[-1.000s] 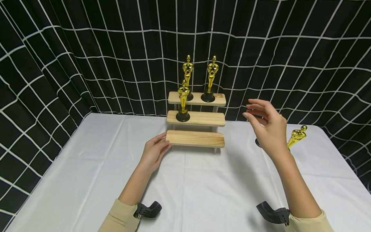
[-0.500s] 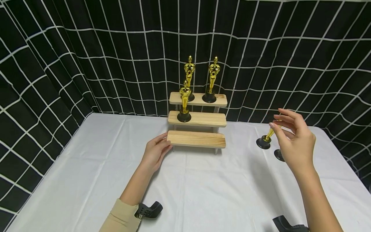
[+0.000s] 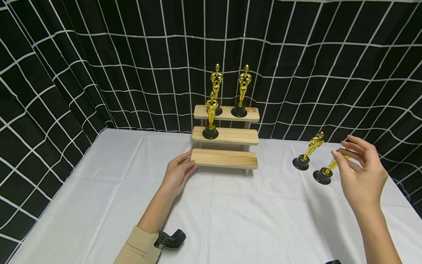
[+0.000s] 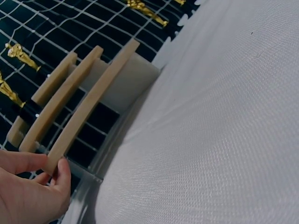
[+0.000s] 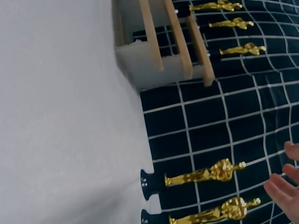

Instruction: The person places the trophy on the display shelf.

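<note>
My left hand (image 3: 177, 173) pinches the left end of the lowest board of a three-tier wooden display stand (image 3: 225, 158); the left wrist view shows thumb and fingers (image 4: 61, 173) on that board's end. One gold trophy statuette (image 3: 211, 110) stands on the middle board's left, with two more, a left one (image 3: 216, 79) and a right one (image 3: 243, 88), on the top board. My right hand (image 3: 364, 176) is raised at the right, fingers loosely bent and holding nothing. It overlaps the nearer table statuette (image 3: 323, 176); the right wrist view shows its fingertips apart from both table statuettes.
Another gold statuette (image 3: 301, 161) with a black base stands beside the nearer one on the white-clothed table (image 3: 211, 220). A black curtain with a white grid (image 3: 148, 80) hangs behind the table and along its sides.
My right hand has moved right and lower, from beside the stand to over the nearer table statuette, uncovering the other. My left hand keeps its grip on the stand.
</note>
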The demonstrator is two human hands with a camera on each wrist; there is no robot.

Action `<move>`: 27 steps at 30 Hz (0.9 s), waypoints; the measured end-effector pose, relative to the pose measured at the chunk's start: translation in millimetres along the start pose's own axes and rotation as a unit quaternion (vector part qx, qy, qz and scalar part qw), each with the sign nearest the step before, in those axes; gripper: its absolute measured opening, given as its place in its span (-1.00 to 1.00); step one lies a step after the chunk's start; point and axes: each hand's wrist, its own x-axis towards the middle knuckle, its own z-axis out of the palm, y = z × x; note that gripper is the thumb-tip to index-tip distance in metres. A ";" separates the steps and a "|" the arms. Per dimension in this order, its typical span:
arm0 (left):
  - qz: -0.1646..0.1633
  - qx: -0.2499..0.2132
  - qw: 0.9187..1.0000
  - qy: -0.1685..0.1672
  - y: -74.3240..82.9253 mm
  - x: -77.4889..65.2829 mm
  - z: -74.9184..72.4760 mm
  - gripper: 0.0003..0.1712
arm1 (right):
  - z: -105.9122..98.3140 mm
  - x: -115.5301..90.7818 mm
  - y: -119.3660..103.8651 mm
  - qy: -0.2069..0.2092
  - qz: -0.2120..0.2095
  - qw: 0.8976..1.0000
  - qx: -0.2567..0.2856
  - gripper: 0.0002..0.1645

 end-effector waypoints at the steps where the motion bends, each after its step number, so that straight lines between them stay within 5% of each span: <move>1: 0.000 0.000 1.000 0.000 0.0 0.0 -0.1 -0.41 | -1.5 -0.6 2.4 0.003 0.003 1.000 -0.004 -0.34; 19: -0.001 0.003 1.000 0.000 0.3 -0.6 -1.4 -0.41 | -1.4 -2.0 46.0 -0.008 0.106 0.993 -0.050 -0.31; 27: 0.002 0.000 1.000 -0.001 0.2 0.0 -1.2 -0.41 | 6.0 7.9 58.1 -0.025 0.111 0.993 -0.040 -0.32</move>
